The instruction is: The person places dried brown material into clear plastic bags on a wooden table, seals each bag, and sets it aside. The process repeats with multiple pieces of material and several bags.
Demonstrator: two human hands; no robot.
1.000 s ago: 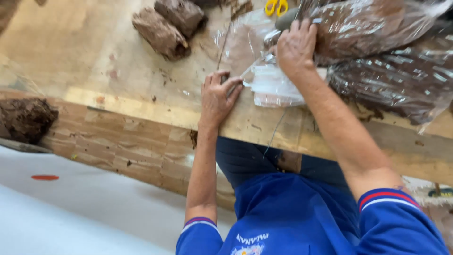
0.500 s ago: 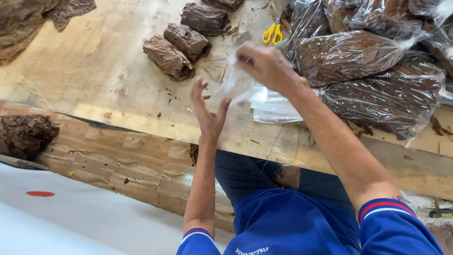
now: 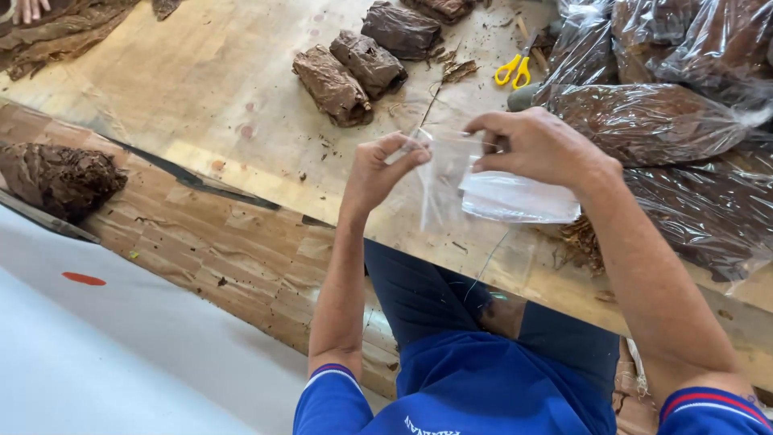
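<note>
Both hands hold a clear empty plastic bag (image 3: pixel 441 184) in the air above the wooden table's front edge (image 3: pixel 241 173). My left hand (image 3: pixel 380 171) pinches the bag's top corner between thumb and fingers. My right hand (image 3: pixel 541 147) grips the bag's other top edge, so its mouth is pulled apart. A stack of flat clear bags (image 3: pixel 515 197) lies on the table just under my right hand. Three brown rolled tobacco leaf bundles (image 3: pixel 332 82) lie further back on the table, to the left of the hands.
Yellow-handled scissors (image 3: pixel 514 68) lie at the back. Several clear bags filled with brown leaf (image 3: pixel 644 121) pile up on the right. Loose leaves (image 3: pixel 56 32) lie far left with another person's hand (image 3: pixel 31 8). A leaf clump (image 3: pixel 56 177) sits on a lower ledge.
Both hands lifted off the stack of bags with one clear bag and moved toward me. They now hold it up with its mouth pulled apart.
</note>
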